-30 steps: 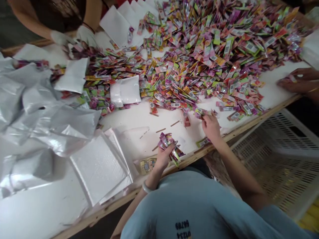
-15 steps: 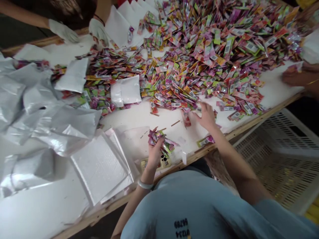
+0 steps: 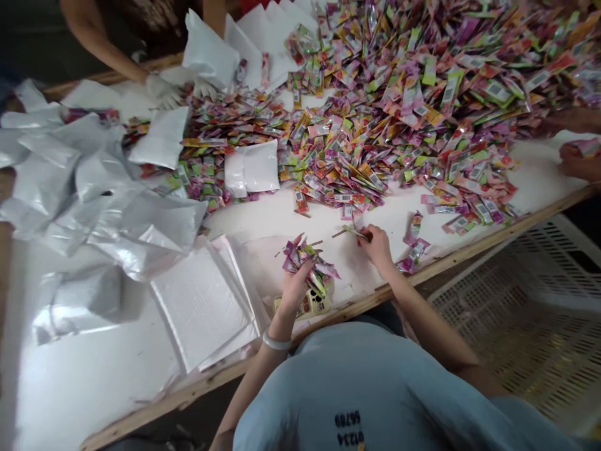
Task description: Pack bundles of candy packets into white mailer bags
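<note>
My left hand [image 3: 295,285] is closed round a bunch of small colourful packets [image 3: 307,260], above a yellow phone case [image 3: 319,302] near the table's front edge. To its right, my right hand [image 3: 375,245] pinches one or more packets [image 3: 357,227] between thumb and fingers, over the white tabletop. The large heap of packets [image 3: 347,150] spreads beyond both hands. A few loose packets [image 3: 414,241] lie to the right of my right hand. A white pouch [image 3: 252,168] rests on the near side of the heap.
Silvery filled bags [image 3: 141,228] pile up at the left, beside stacked flat white pouches [image 3: 201,307]. A person's gloved hands [image 3: 162,93] work across the table, one by an upright white bag [image 3: 210,53]. Another person's hand [image 3: 580,161] is at the right. A white crate [image 3: 526,294] stands below the front edge.
My right hand has drawn back from the heap towards my left hand, now pinching packets. The view has shifted slightly. Across the table, an upright white bag now shows by the gloved hands.
</note>
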The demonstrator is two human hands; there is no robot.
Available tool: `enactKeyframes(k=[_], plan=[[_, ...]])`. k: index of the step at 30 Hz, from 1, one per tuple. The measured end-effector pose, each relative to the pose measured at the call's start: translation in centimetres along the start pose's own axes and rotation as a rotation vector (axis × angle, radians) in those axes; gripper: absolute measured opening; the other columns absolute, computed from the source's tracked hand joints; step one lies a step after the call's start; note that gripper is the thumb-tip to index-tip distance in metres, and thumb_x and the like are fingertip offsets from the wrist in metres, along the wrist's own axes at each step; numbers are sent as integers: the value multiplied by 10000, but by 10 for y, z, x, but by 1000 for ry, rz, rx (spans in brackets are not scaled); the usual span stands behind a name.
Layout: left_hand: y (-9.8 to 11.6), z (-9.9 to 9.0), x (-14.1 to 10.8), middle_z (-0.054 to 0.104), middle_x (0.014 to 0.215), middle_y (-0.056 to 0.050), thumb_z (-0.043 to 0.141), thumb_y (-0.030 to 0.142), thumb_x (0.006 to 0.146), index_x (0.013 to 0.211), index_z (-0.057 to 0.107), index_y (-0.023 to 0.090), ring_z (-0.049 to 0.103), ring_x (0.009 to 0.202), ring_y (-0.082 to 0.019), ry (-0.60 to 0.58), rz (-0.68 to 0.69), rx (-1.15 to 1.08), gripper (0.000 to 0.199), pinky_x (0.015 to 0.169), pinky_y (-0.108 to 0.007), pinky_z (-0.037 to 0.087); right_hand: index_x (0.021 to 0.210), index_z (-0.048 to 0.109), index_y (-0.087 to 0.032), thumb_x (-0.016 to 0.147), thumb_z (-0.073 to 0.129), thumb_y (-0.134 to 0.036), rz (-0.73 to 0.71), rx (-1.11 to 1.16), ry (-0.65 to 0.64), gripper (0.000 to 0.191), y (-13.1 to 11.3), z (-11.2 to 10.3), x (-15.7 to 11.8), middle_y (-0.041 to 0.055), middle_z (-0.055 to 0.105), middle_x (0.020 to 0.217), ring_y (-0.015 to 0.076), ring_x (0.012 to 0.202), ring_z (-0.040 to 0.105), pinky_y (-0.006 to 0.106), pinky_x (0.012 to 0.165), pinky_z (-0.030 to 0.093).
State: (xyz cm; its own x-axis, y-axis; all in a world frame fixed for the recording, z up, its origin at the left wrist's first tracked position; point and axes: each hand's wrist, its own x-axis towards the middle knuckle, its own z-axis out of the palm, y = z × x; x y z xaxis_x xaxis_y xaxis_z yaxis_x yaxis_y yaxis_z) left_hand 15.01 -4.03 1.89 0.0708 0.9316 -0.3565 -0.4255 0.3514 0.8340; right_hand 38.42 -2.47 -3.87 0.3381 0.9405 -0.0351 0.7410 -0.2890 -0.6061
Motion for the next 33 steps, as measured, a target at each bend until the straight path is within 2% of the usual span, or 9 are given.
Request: enactKeyframes(k=[2, 5, 9, 12, 15, 18, 21, 26, 33], plan=[[0, 2, -4, 767, 1175, -67, 906, 303, 704, 1360, 642, 290, 753, 1047, -244, -93, -41, -7, 708, 866, -320, 603, 835, 669, -209, 798, 591, -165, -31, 7, 67, 97, 6, -2, -5, 99, 628, 945, 270, 909, 575, 414, 878, 510], [-3, 6, -10, 769, 1105, -52, 885, 312, 737, 1429, 589, 286, 748, 1068, -261, -152, -30, 19, 754, 912, -371, 592, 870, 684, -203, 792, 600, -181, -40, -18, 116, 116, 7, -7, -7, 146, 603, 1101, 283, 978, 583, 423, 891, 509], [-2, 5, -15, 752, 968, -6, 899, 235, 706, 1443, 600, 297, 712, 825, -177, -103, 107, 214, 798, 869, -333, 576, 753, 589, -228, 732, 616, -183, 84, 14, -14, 56, -1, -16, 2, 56, 609, 806, 243, 812, 575, 366, 780, 491], [-3, 2, -17, 748, 952, -6, 901, 239, 704, 1484, 566, 298, 700, 809, -181, -115, 100, 227, 852, 852, -333, 576, 715, 497, -254, 738, 647, -282, 158, 312, -94, 154, -13, -26, 0, -7, 589, 661, 212, 706, 582, 332, 708, 486], [-8, 3, -14, 761, 1056, -29, 897, 272, 720, 1497, 544, 282, 722, 933, -208, -155, 30, 139, 853, 891, -335, 572, 812, 544, -248, 758, 690, -404, 44, 582, -128, 220, -37, -34, -20, 5, 677, 777, 197, 725, 622, 326, 716, 508], [-14, 12, -12, 733, 1204, -24, 904, 293, 720, 1463, 559, 300, 709, 1010, -184, -122, 56, 12, 819, 946, -305, 551, 872, 580, -244, 773, 668, -339, -126, 603, -257, 163, -66, -34, -45, 16, 709, 843, 196, 767, 643, 323, 747, 511], [-14, 23, -13, 734, 1136, -1, 909, 291, 699, 1434, 553, 300, 705, 961, -161, -72, 28, -81, 817, 913, -281, 550, 843, 573, -239, 773, 611, -264, -207, 573, -374, 84, -82, -33, -55, 14, 702, 806, 196, 744, 637, 313, 728, 495], [-9, 34, -13, 718, 855, 5, 908, 323, 653, 1067, 666, 197, 683, 740, -168, -4, -143, -114, 495, 735, -293, 559, 819, 600, -230, 773, 599, -251, -278, 563, -384, 51, -78, -30, -43, 7, 682, 772, 193, 728, 613, 305, 727, 489], [-13, 31, 1, 627, 695, 18, 813, 414, 722, 806, 637, 184, 644, 647, -160, -10, -110, 4, 302, 695, -299, 562, 847, 599, -223, 847, 565, -200, -349, 465, -225, 41, -76, -18, -49, 29, 661, 821, 198, 768, 607, 316, 749, 500]])
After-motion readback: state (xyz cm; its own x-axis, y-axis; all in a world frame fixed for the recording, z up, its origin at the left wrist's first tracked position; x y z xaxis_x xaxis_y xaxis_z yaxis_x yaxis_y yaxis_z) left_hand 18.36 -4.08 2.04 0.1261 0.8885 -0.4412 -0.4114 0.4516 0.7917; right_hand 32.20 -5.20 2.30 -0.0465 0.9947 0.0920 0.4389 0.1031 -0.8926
